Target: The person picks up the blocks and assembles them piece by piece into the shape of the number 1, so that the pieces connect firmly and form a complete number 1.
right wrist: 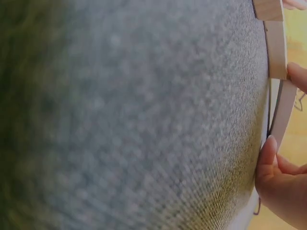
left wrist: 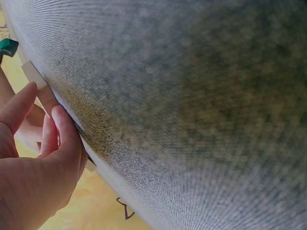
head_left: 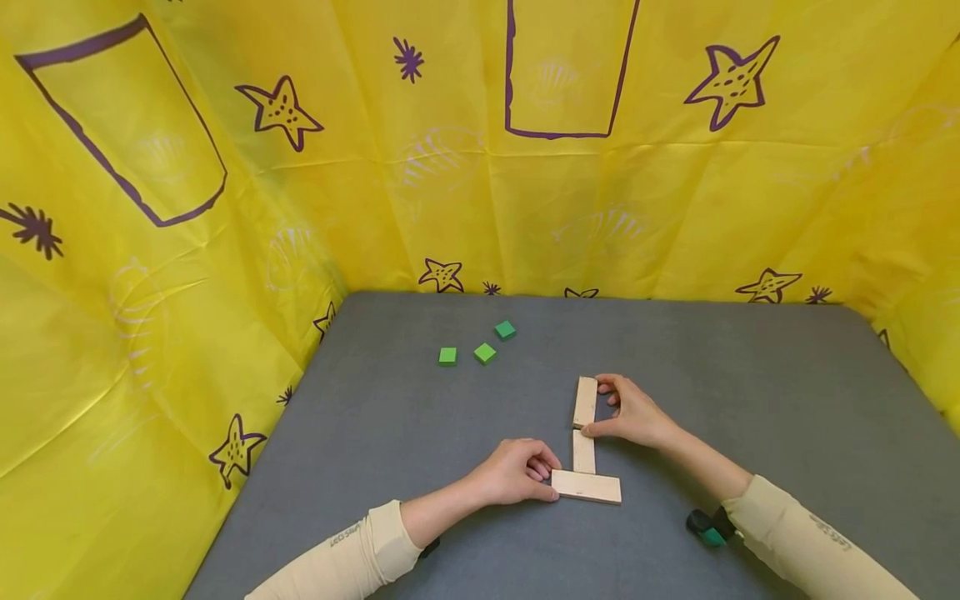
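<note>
Three pale wooden blocks form an upside-down T in the head view. The bottom block (head_left: 592, 487) lies crosswise, and the middle block (head_left: 583, 452) runs away from its far edge. Beyond that is the far block (head_left: 585, 400), slightly out of line with the middle one. My left hand (head_left: 517, 473) pinches the left end of the bottom block between thumb and fingers. With thumb at the near end and fingers at the far end, my right hand (head_left: 636, 414) holds the far block. In the right wrist view, a gap shows beneath the far block's near end (right wrist: 286, 91).
Three small green blocks lie farther back: a light one on the left (head_left: 447, 357), another beside it (head_left: 485, 354) and a darker one (head_left: 506, 330). A yellow patterned cloth (head_left: 465, 208) surrounds the grey table (head_left: 360, 433). A black and green wrist device (head_left: 708, 530) hangs under the right sleeve.
</note>
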Demonstrator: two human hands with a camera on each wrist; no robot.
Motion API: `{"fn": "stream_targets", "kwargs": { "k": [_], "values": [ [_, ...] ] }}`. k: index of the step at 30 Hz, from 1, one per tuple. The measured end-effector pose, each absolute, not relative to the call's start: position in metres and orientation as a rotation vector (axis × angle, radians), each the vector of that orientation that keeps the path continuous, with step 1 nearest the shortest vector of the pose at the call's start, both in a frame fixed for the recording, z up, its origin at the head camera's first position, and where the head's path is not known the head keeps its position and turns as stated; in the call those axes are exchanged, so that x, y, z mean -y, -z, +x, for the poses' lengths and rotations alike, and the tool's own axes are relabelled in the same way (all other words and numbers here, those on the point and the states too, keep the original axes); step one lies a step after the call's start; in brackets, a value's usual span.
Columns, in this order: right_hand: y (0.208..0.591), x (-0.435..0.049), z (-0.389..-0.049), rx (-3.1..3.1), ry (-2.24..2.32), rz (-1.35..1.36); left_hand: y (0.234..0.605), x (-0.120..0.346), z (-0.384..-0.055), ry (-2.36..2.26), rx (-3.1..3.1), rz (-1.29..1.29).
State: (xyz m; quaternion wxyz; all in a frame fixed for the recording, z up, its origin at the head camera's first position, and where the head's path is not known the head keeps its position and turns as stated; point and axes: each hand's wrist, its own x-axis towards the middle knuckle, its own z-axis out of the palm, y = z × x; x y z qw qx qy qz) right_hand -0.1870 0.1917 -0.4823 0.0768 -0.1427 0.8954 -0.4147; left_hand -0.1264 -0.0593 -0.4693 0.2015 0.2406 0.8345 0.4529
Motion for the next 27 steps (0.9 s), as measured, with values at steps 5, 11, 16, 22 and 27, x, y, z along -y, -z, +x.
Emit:
{"fn": "stream_targets", "kwargs": {
  "k": [5,11,16,22,27],
  "values": [
    [0.4832,-0.1932,-0.1898,-2.678,1.241,-0.475,0.4711,0.0593,-0.1279,-1.239,-2.342,0.665],
    [0.4836,-0.1944,-0.1921,-2.676,1.237,-0.520,0.4709,0.0593,-0.1291,-1.226,-2.354,0.662],
    [0.4825,-0.1952,-0.1935,-2.656,1.247,-0.559,0.4707,0.0594,-0.1294,-1.226,-2.354,0.669],
    [0.4829,-0.1957,-0.1942,-2.643,1.251,-0.563,0.4706,0.0596,-0.1288,-1.247,-2.344,0.679],
    [0.4842,-0.1963,-0.1938,-2.632,1.256,-0.563,0.4720,0.0598,-0.1285,-1.242,-2.345,0.665]
  ]
}}
